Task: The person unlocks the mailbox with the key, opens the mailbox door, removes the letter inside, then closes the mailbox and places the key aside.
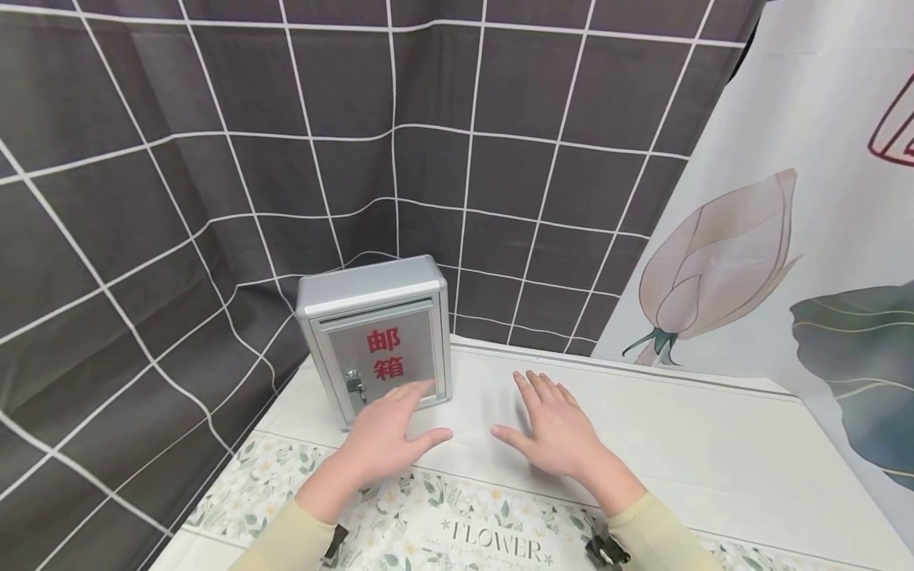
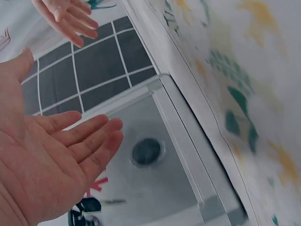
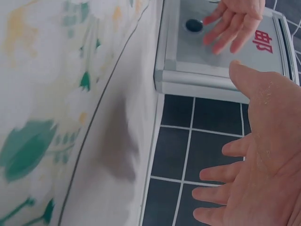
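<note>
A silver metal mailbox with red characters on its door stands upright at the back left of the table. A key hangs at the lock on the door's left side. My left hand hovers in front of the box's lower door, fingers straight and thumb spread, holding nothing. To the right of the box, my right hand is held over the white tabletop with its fingers extended and nothing in it. The left wrist view shows a dark round spot low on the door.
A floral cloth printed with FLOWER covers the table's front part. Dark curtain with a white grid hangs behind and to the left. On the right hangs a white curtain with a printed pink bud.
</note>
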{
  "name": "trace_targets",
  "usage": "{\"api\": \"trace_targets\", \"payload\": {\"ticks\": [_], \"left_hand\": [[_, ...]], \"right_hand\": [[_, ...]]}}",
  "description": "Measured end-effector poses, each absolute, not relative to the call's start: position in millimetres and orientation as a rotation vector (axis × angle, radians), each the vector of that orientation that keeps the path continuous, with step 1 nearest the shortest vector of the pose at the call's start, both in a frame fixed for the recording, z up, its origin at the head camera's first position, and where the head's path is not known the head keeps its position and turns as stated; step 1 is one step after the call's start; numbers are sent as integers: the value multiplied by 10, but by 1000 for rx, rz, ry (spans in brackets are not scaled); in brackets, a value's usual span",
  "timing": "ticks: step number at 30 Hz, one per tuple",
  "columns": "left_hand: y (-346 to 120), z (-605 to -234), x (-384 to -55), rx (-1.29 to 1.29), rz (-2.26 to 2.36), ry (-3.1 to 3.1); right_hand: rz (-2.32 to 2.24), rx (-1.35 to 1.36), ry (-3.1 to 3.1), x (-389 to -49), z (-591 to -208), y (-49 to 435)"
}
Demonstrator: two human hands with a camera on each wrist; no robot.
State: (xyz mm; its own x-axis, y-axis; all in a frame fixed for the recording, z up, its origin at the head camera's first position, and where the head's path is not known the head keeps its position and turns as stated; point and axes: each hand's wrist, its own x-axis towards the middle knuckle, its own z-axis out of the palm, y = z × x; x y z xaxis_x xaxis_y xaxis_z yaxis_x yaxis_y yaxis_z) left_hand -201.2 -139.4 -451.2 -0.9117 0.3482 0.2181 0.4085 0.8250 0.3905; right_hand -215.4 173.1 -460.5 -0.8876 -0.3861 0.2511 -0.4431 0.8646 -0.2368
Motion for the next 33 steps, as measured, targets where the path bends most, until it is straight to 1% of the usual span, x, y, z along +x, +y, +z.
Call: {"api": "trace_targets", "payload": {"ticks": [11, 28, 33], "left_hand": [[-1749, -4550, -1885, -431, -808, -2874], [-2160, -4537, -1785, -306, -808, -2915], [-2288, -4518, -1759, -236, -836, -2926]], "right_hand": [[499, 692, -2839, -2297, -4485, 1466], [620, 681, -2860, -2558, -4577, 1213], [681, 678, -2853, -2637, -4578, 1127]]}}
